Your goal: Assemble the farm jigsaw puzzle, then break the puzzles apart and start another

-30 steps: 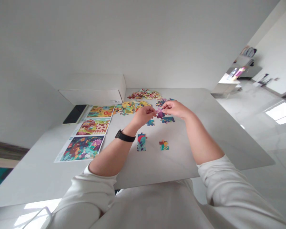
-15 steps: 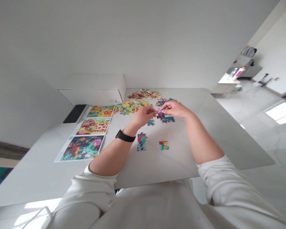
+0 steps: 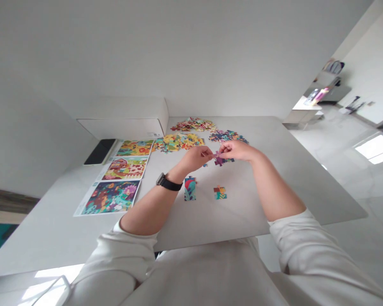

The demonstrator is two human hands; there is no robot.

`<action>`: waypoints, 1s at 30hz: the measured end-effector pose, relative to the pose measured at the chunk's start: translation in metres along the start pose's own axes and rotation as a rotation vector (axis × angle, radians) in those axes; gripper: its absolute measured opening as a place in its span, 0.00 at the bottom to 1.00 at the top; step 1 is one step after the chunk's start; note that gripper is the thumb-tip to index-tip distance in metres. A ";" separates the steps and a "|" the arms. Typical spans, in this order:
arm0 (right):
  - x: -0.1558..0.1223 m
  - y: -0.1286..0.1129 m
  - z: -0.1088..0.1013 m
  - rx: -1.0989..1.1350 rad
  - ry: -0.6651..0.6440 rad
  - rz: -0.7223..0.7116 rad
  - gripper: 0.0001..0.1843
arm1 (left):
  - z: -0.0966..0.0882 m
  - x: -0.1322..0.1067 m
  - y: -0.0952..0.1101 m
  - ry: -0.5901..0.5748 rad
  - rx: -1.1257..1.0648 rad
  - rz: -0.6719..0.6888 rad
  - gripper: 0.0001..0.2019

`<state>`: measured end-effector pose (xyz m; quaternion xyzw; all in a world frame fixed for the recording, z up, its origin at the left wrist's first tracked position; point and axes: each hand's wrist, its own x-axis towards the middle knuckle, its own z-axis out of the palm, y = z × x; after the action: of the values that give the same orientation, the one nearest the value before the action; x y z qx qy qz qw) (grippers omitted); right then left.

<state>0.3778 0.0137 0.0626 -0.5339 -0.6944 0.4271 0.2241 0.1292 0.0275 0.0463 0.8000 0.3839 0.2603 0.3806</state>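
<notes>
Purple puzzle pieces [image 3: 219, 161] are held up between both hands over the table. My left hand [image 3: 198, 158], closed in a pinch, grips their left side. My right hand [image 3: 238, 150] pinches their right side with thumb and forefinger. Just beneath, other dark blue pieces are partly hidden by the hands. Nearer me lie a joined red-and-teal puzzle section [image 3: 190, 188] and a small section with a yellow flower [image 3: 220, 192]. Beyond the right hand sits a pile of dark blue and purple puzzle pieces [image 3: 228, 136].
A yellow-orange pile of pieces [image 3: 178, 142] and a red-cream pile [image 3: 193, 124] lie farther back. On the left are a sheet with three pictures [image 3: 113, 197], a phone [image 3: 100, 151] and a white box [image 3: 123, 126] against the wall.
Both hands have moved slightly toward me, with the left also shifting right, carrying the purple pieces along. More of the dark blue pile shows behind the right hand.
</notes>
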 end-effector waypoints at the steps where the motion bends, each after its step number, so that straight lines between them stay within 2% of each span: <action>1: -0.006 0.006 0.000 -0.015 -0.028 0.014 0.23 | 0.000 -0.002 0.002 -0.036 0.040 0.020 0.09; 4: -0.029 0.030 0.000 -0.048 -0.083 0.078 0.26 | -0.005 -0.005 0.009 -0.109 0.121 0.088 0.07; 7: -0.052 0.052 -0.003 -0.016 -0.083 0.185 0.28 | -0.016 -0.005 0.014 -0.032 0.129 0.085 0.08; 10: -0.062 0.063 -0.003 -0.018 -0.037 0.281 0.27 | -0.020 -0.003 0.015 0.023 0.106 0.054 0.08; 16: -0.056 0.055 0.005 -0.308 0.052 0.313 0.16 | 0.004 -0.010 0.017 -0.145 0.184 0.122 0.09; 21: -0.062 0.043 0.008 -0.505 0.089 0.309 0.11 | 0.024 -0.023 0.023 -0.398 0.310 0.141 0.14; 24: -0.067 0.039 0.009 -0.536 0.099 0.319 0.11 | 0.035 -0.030 0.024 -0.486 0.381 0.179 0.15; 30: -0.069 0.033 0.012 -0.505 0.043 0.319 0.10 | 0.048 -0.039 0.025 -0.566 0.502 0.205 0.18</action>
<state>0.4092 -0.0529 0.0385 -0.6842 -0.6810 0.2595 0.0290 0.1519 -0.0345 0.0343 0.9426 0.2336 -0.0360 0.2358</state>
